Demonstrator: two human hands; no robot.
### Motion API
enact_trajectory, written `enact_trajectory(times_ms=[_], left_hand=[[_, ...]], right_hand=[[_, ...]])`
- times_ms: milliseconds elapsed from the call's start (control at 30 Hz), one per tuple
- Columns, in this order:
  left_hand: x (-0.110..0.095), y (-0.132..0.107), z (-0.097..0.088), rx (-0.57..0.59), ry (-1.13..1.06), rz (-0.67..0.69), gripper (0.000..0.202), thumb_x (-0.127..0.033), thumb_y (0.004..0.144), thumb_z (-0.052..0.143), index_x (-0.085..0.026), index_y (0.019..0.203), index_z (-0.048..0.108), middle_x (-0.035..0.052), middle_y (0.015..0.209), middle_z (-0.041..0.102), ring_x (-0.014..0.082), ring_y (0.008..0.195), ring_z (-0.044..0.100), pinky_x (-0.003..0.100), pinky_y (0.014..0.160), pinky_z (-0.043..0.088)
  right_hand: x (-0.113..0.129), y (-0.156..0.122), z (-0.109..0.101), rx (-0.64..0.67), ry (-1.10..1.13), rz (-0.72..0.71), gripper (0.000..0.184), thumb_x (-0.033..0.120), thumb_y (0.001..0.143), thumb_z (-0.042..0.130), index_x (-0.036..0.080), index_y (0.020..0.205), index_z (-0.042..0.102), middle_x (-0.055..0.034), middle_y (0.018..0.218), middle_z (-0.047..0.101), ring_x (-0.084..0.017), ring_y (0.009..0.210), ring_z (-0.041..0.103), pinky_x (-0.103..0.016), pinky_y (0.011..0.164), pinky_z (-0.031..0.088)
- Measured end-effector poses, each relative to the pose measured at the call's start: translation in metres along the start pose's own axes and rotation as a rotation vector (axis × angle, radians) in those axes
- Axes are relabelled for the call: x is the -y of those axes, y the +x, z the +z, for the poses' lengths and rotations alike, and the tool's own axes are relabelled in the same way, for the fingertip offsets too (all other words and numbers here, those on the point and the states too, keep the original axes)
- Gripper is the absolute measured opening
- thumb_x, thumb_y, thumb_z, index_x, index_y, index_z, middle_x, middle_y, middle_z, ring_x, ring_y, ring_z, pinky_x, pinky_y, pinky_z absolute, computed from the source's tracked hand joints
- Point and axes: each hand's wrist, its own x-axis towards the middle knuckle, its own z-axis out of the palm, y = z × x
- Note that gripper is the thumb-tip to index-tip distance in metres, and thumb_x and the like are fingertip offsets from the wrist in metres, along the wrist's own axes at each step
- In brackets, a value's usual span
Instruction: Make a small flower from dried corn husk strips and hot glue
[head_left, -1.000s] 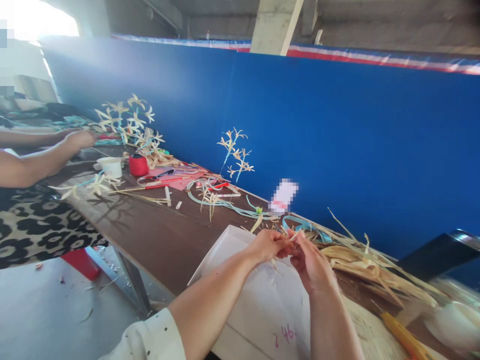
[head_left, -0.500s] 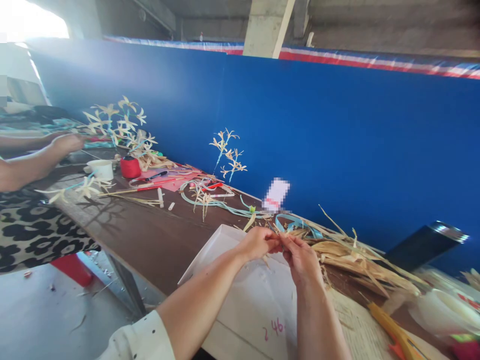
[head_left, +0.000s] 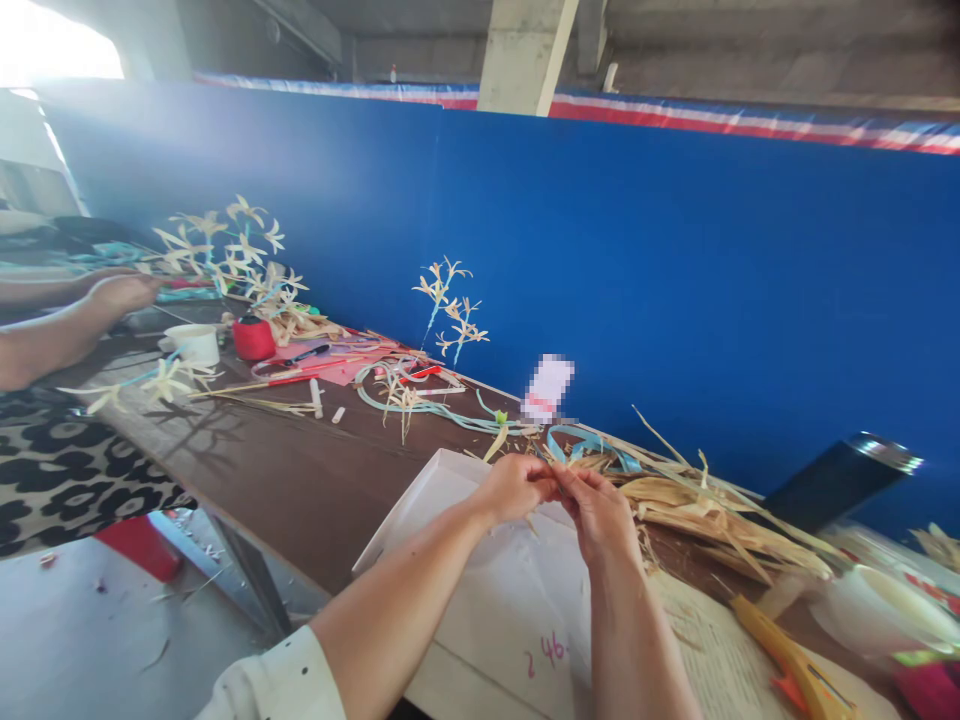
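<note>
My left hand [head_left: 516, 488] and my right hand [head_left: 600, 508] meet above a shallow white cardboard tray [head_left: 480, 600] with handwritten digits on it. Both are closed in a pinch, fingertips touching. Whatever sits between the fingers is too small and covered to name; a thin pale bit shows under them. Just beyond the fingertips lies a loop of light blue ribbon [head_left: 592, 440]. Right of my right hand are dried tan husk strips [head_left: 690, 515] in a loose heap.
A yellow utility knife [head_left: 787, 655] lies on printed paper [head_left: 697, 630] at right, near a dark cylinder [head_left: 832, 485]. Pale husk flowers [head_left: 442, 290] stand by the blue partition [head_left: 675, 250]. Further left are a red spool [head_left: 253, 339], a white cup [head_left: 196, 345] and another person's hands [head_left: 124, 292].
The view has shifted slightly, so the surroundings sit a little further left. My hands keep the same pinch, with barely any movement.
</note>
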Motion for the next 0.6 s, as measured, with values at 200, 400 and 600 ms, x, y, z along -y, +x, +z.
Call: enact_trajectory(times_ms=[200,400,600], left_hand=[[0.0003,0.0014,0.0000,-0.033,0.001,-0.029,0.033,-0.040,0.076,0.052,-0.012,0.078,0.069,0.0071,0.073,0.068,0.0171,0.069,0.062,0.025,0.063,0.045],[-0.0014,0.0029,-0.0002,-0.030,-0.090,-0.094,0.032,-0.039,0.076,0.052,-0.012,0.083,0.068,0.0061,0.075,0.068,0.0140,0.068,0.060,0.023,0.063,0.045],[-0.0023,0.0012,-0.0008,0.011,0.067,-0.091,0.033,-0.039,0.077,0.048,-0.014,0.083,0.069,0.0044,0.077,0.069,0.0118,0.063,0.058,0.022,0.059,0.042]], right_hand=[[0.0014,-0.0029,-0.0007,0.111,-0.002,0.075,0.035,0.035,0.055,0.082,0.020,0.082,0.066,0.0013,0.069,0.064,-0.010,0.056,0.055,-0.020,0.052,0.042],[0.0028,-0.0015,-0.0048,0.145,0.043,0.054,0.045,0.038,0.065,0.076,0.025,0.107,0.066,-0.0034,0.102,0.065,-0.006,0.057,0.048,-0.015,0.043,0.031],[0.0011,0.0023,-0.0066,0.054,-0.067,-0.015,0.040,0.040,0.060,0.077,0.020,0.094,0.072,-0.0028,0.083,0.065,-0.003,0.046,0.032,-0.017,0.038,0.020]])
